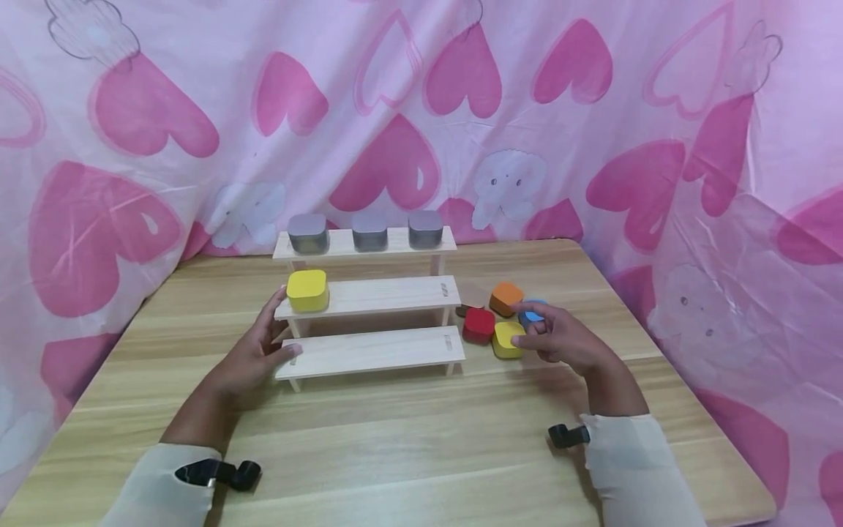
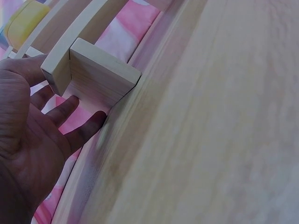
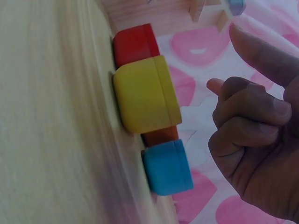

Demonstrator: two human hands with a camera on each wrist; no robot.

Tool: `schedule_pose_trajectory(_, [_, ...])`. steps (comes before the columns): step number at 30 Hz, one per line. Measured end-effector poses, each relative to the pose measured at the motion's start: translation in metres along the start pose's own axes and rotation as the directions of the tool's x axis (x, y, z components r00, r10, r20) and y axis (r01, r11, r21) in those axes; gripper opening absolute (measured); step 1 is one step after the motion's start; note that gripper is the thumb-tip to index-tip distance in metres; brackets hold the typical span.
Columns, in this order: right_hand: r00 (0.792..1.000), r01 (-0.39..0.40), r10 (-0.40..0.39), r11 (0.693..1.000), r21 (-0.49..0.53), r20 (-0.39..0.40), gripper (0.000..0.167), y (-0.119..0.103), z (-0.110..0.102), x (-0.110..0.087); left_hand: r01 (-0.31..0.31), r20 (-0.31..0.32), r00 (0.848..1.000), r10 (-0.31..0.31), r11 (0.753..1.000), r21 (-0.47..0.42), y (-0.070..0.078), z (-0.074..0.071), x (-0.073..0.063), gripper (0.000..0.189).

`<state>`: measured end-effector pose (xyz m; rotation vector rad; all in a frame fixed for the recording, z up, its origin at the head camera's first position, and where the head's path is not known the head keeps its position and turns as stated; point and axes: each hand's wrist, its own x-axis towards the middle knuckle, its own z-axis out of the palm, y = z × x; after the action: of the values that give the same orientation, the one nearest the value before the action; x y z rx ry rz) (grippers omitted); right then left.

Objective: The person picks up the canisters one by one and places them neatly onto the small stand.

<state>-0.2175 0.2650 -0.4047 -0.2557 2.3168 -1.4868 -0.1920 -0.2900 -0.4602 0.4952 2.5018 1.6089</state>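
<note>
A pale three-tier wooden stand (image 1: 372, 355) sits on the table. My left hand (image 1: 253, 359) is at its left end, thumb on the lowest tier's top. In the left wrist view that hand's other fingers (image 2: 86, 130) extend loosely beside the stand's leg (image 2: 100, 72). A yellow rounded-square block (image 1: 306, 290) stands on the middle tier's left end. My right hand (image 1: 563, 340) hovers above loose blocks, holding nothing. Its index finger is outstretched, thumb apart, other fingers curled. Below it lie yellow (image 1: 507, 340), red (image 1: 478, 326), orange (image 1: 506, 298) and blue (image 3: 167, 168) blocks.
Three grey rounded blocks (image 1: 370, 232) stand in a row on the top tier. A small dark brown piece (image 1: 470, 310) shows beside the stand's right end. Behind the wooden table (image 1: 408, 454) hangs a pink cloth with hearts (image 1: 573, 62).
</note>
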Motion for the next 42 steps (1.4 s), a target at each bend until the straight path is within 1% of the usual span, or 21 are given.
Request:
schedule_pose_trajectory(5, [1.0, -0.023, 0.022, 0.998, -0.057, -0.001, 0.076, 0.006, -0.003, 0.002, -0.003, -0.004, 1.0, 0.003, 1.0, 0.008, 0.001, -0.001, 0.001, 0.108])
schedule_pose_trajectory(8, [1.0, -0.027, 0.027, 0.996, -0.09, 0.004, 0.078, 0.009, -0.004, 0.003, 0.015, -0.004, 1.0, -0.015, 1.0, -0.007, 0.002, -0.001, 0.001, 0.109])
schedule_pose_trajectory(13, [0.999, -0.039, 0.042, 0.994, -0.106, 0.024, 0.081, 0.016, -0.005, 0.006, 0.036, -0.004, 0.999, -0.036, 0.999, -0.021, 0.005, -0.001, 0.0, 0.11])
schedule_pose_trajectory(18, [0.998, -0.058, 0.06, 0.991, -0.117, 0.02, 0.083, 0.022, -0.004, 0.009, 0.055, -0.003, 0.998, -0.055, 0.998, -0.034, 0.006, -0.002, -0.001, 0.111])
schedule_pose_trajectory(24, [0.997, -0.079, 0.08, 0.986, -0.145, 0.002, 0.079, 0.027, -0.005, 0.012, 0.047, -0.003, 0.999, -0.047, 0.998, -0.031, 0.003, -0.002, 0.0, 0.111])
schedule_pose_trajectory(32, [0.993, -0.117, 0.114, 0.97, -0.213, -0.023, 0.08, 0.026, -0.002, 0.015, 0.015, -0.01, 1.0, -0.015, 1.0, -0.009, 0.002, 0.001, 0.0, 0.109])
schedule_pose_trajectory(38, [0.989, -0.146, 0.145, 0.965, -0.219, -0.022, 0.078, 0.026, 0.001, 0.016, 0.005, -0.008, 1.0, -0.005, 1.0, -0.013, 0.002, 0.001, 0.0, 0.109])
schedule_pose_trajectory(42, [0.992, -0.129, 0.129, 0.968, -0.217, -0.014, 0.075, 0.03, 0.0, 0.017, 0.011, -0.007, 1.0, -0.012, 1.0, -0.01, 0.002, 0.001, 0.001, 0.11])
